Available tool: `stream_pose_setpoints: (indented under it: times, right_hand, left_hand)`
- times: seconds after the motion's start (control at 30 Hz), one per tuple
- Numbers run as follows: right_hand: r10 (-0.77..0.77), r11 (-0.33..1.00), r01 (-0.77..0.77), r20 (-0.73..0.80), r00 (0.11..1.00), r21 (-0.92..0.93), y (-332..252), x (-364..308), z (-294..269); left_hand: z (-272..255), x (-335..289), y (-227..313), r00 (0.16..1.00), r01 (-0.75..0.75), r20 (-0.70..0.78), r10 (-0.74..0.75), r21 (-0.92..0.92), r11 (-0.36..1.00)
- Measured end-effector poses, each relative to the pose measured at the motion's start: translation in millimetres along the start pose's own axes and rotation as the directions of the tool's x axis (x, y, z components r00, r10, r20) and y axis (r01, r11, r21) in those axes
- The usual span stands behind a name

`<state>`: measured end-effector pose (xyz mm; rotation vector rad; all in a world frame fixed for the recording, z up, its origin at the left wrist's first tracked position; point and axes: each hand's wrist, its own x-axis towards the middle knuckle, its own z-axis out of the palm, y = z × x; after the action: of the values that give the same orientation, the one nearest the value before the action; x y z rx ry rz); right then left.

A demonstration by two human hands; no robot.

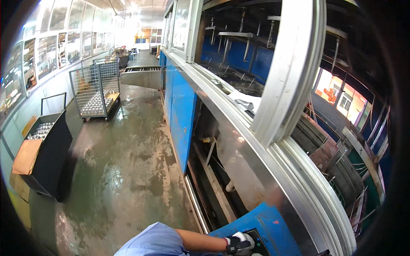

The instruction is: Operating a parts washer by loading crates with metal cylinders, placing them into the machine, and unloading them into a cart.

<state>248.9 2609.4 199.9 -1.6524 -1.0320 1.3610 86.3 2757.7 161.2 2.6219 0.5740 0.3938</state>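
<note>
My left forearm, in a light blue sleeve (151, 242), reaches rightward along the lower edge. My left hand (241, 244) wears a white glove with dark patches. It rests at a small dark panel (257, 242) with a green spot on it, set in a blue metal cover (273, 224). The fingers are mostly hidden, so their grip does not show. A small white bit shows at the lower edge beside it; I cannot make out what it is. My right hand is out of sight.
A long machine with blue side panels (181, 115) and a metal window frame (286, 85) runs along the right. A gap exposes its rails (213, 183). At left stand a black cart (53, 153) and a mesh trolley (95, 87) of metal parts. The floor (124, 170) looks wet.
</note>
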Motion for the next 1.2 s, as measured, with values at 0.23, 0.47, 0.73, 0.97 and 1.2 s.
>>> stream_pose_setpoints:
  times: [0.23, 0.47, 0.73, 0.97, 1.2]
  right_hand:
    - [0.050, 0.974, -0.048, 0.003, 0.999, -0.221, -4, 13, 3]
    - [0.022, 0.990, -0.028, -0.044, 0.999, -0.137, -25, -9, 14]
    - [0.012, 0.994, -0.014, -0.025, 1.000, -0.110, -27, -10, 15]
    - [-0.077, 0.993, 0.089, -0.143, 0.987, 0.081, -19, -16, 23]
    - [-0.154, 0.941, 0.194, -0.161, 0.975, 0.277, -15, -20, 27]
  left_hand:
    - [40, 15, -14, 0.995, 0.025, -0.101, -0.019, 0.066, 0.998]
    - [57, 22, -16, 0.988, 0.037, -0.154, -0.023, 0.084, 0.996]
    - [72, 25, -17, 0.982, 0.029, -0.189, -0.010, 0.096, 0.995]
    - [81, 24, -22, 0.981, -0.003, -0.194, 0.028, 0.128, 0.992]
    - [92, 23, -25, 0.977, -0.022, -0.204, 0.056, 0.164, 0.986]
